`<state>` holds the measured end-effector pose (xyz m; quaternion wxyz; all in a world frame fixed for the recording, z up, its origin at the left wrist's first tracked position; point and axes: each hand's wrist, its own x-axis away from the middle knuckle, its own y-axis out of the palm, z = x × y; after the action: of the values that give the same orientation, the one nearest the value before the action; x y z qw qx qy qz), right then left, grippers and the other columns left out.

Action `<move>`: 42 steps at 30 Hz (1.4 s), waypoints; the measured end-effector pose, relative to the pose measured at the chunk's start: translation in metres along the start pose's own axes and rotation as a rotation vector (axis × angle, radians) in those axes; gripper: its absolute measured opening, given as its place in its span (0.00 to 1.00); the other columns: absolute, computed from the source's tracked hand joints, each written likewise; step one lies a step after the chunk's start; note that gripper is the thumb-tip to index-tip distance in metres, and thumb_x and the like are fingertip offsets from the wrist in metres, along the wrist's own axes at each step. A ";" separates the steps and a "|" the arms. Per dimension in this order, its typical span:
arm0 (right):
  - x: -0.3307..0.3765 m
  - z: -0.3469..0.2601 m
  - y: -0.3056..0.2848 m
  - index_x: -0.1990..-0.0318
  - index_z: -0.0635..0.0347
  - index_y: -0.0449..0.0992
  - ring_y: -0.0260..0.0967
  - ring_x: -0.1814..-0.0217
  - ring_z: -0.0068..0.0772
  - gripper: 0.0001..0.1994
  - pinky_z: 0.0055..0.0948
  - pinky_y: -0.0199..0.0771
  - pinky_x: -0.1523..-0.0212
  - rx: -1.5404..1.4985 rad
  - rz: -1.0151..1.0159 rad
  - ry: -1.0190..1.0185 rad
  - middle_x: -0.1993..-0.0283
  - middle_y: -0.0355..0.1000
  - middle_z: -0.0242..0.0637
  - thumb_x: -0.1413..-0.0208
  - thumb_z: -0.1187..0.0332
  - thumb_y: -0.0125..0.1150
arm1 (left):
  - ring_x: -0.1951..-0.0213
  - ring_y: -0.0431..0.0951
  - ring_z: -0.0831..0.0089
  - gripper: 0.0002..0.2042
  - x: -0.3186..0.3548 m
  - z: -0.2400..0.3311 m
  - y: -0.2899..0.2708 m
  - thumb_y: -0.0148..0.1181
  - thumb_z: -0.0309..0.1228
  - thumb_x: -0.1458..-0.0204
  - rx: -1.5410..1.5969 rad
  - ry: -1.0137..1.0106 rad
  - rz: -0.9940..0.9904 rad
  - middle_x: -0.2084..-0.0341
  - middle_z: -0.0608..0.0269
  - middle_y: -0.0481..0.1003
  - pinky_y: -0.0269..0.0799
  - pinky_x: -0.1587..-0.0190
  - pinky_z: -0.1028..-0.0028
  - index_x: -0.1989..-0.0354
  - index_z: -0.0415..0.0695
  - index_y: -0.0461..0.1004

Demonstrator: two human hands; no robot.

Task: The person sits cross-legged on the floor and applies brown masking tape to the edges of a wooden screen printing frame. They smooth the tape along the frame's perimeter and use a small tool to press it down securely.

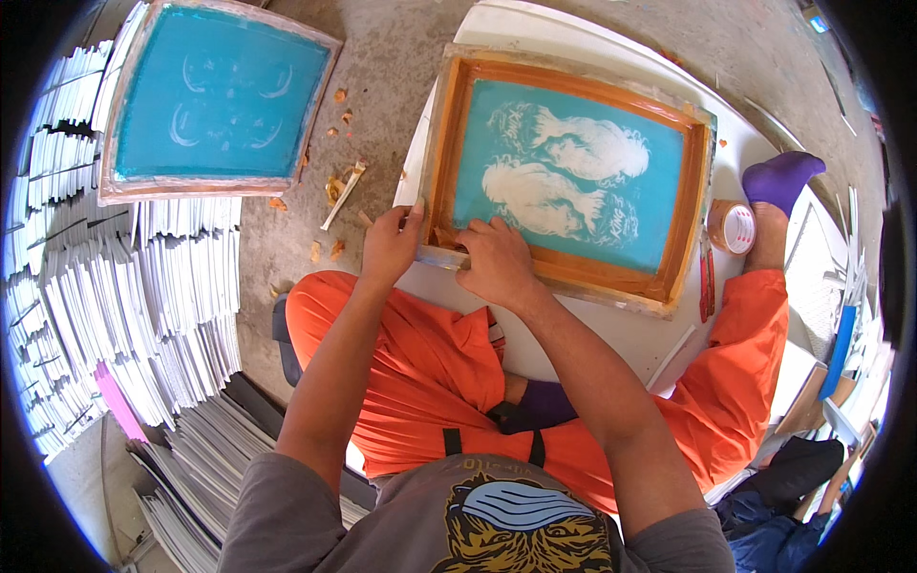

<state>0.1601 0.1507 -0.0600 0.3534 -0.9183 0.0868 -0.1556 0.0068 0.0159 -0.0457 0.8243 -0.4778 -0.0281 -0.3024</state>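
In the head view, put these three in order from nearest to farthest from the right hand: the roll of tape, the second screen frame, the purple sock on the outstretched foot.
Measured from the right hand:
1. Roll of tape, to its right on the white board.
2. Purple sock, farther right, just beyond the tape.
3. Second screen frame, far off to the upper left on the floor.

Bright, even daylight; colours saturated. Shadows soft and short, faint under forearms and along near frame edge. No hard glare; white surface [611,334] near blown out, slight sheen on teal screen mesh [573,172]. Centre sharp. Strong fisheye bend: stacked white sheets [115,286] curve at left rim. Black vignette fills corners. Right rim soft, smeared, blue fringing at edge.
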 end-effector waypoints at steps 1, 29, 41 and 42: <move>0.000 0.000 0.001 0.53 0.57 0.84 0.69 0.46 0.44 0.21 0.43 0.72 0.44 0.000 -0.001 -0.002 0.54 0.75 0.35 0.60 0.66 0.70 | 0.60 0.85 0.47 0.26 0.001 0.001 0.000 0.55 0.51 0.34 -0.001 0.006 0.005 0.67 0.42 0.83 0.78 0.57 0.57 0.54 0.35 0.82; -0.013 -0.018 0.008 0.46 0.56 0.81 0.69 0.43 0.45 0.26 0.43 0.67 0.42 -0.016 -0.054 0.009 0.47 0.75 0.38 0.59 0.68 0.70 | 0.59 0.84 0.44 0.21 0.006 0.005 -0.001 0.54 0.47 0.34 -0.035 0.036 -0.003 0.66 0.42 0.82 0.77 0.55 0.55 0.54 0.40 0.84; -0.007 -0.016 0.015 0.50 0.56 0.82 0.68 0.43 0.45 0.23 0.43 0.70 0.45 0.026 0.026 0.000 0.51 0.74 0.38 0.58 0.65 0.71 | 0.60 0.84 0.44 0.21 0.004 0.002 0.001 0.55 0.48 0.34 -0.016 0.000 0.005 0.67 0.42 0.82 0.78 0.57 0.54 0.52 0.42 0.84; -0.007 -0.016 0.017 0.51 0.57 0.83 0.68 0.43 0.44 0.22 0.43 0.70 0.45 0.038 0.043 -0.003 0.51 0.74 0.37 0.58 0.66 0.71 | 0.61 0.84 0.45 0.21 0.005 0.004 0.001 0.55 0.48 0.34 -0.014 0.010 -0.007 0.67 0.43 0.82 0.78 0.58 0.55 0.52 0.42 0.84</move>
<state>0.1475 0.1304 -0.0621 0.3741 -0.9097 0.1029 -0.1482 0.0128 0.0174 -0.0424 0.8200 -0.4820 -0.0232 -0.3078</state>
